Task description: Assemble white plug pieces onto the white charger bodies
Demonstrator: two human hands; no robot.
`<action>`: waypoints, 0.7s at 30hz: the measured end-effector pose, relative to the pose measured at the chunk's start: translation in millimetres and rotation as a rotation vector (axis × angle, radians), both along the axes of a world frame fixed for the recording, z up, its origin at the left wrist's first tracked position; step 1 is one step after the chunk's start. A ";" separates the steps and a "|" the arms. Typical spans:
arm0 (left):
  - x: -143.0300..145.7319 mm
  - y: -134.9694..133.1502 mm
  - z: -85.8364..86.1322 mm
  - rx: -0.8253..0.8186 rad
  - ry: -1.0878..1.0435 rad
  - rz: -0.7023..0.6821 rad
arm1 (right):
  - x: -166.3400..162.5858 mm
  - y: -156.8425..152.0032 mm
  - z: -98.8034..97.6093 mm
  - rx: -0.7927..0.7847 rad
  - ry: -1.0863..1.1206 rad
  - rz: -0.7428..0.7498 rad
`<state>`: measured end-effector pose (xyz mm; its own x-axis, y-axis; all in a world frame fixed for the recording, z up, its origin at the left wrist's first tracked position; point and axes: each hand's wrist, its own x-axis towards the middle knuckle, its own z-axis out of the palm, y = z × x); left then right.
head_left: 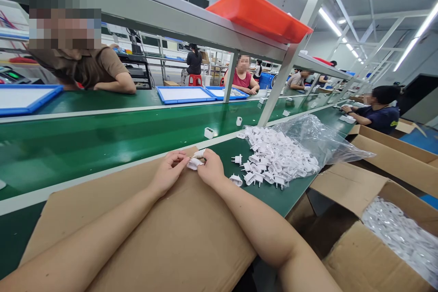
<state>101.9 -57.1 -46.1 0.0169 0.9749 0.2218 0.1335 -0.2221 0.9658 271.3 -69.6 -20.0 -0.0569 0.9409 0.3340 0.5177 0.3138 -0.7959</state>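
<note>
Head view: left hand and right hand pinch a small white part above the cardboard, seemingly for steadiness, with white plugs (heaped, some loose) within easy reach.

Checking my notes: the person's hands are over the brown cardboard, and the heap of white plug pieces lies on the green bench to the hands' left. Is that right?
Not the side: the head view shows the heap of white plug pieces to the right of the left hand and right hand, on the green bench. The hands are over the brown cardboard, as you say.
</note>
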 end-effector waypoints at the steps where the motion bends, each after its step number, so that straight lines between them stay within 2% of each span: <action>1: -0.4 0.5 -0.8 0.004 0.003 -0.001 | 0.2 0.2 -0.6 -0.001 -0.002 -0.003; 9: -2.5 1.8 -4.7 0.007 0.031 -0.025 | 0.2 0.1 -1.8 0.010 0.028 0.006; 15: -2.8 -3.5 2.6 -0.021 0.030 -0.038 | 1.2 1.0 -1.2 -0.020 0.001 -0.026; 18: -4.9 -6.4 7.3 -0.026 0.052 -0.046 | 0.4 -0.2 4.1 -0.034 -0.062 -0.069; 21: -7.6 -6.1 8.9 -0.033 0.078 0.028 | 0.3 -2.0 10.2 -0.075 -0.204 -0.043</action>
